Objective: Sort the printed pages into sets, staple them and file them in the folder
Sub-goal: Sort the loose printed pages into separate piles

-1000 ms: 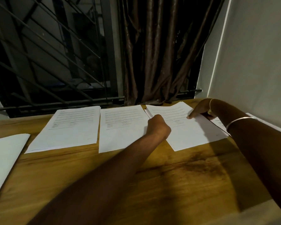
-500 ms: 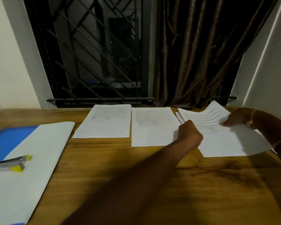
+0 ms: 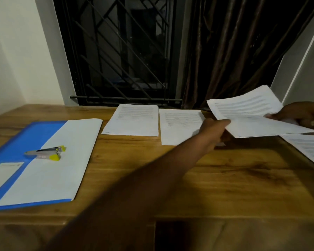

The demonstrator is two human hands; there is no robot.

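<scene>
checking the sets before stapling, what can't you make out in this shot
Head view only.
- lifted pages: print too small and blurred to read, and the sheets cannot be counted.
- left hand: fingers hidden under the lifted pages.
- right hand: cut off by the right edge, partly behind the pages.
- pile by the right edge: cut off by the frame, overlapped by the lifted pages.
- label on the blue folder: too small to read.

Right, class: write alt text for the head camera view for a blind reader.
The left hand and right hand hold a set of printed pages above a wooden table. Two other sets lie flat to its left, and a yellow stapler rests on a blue folder further left.
</scene>
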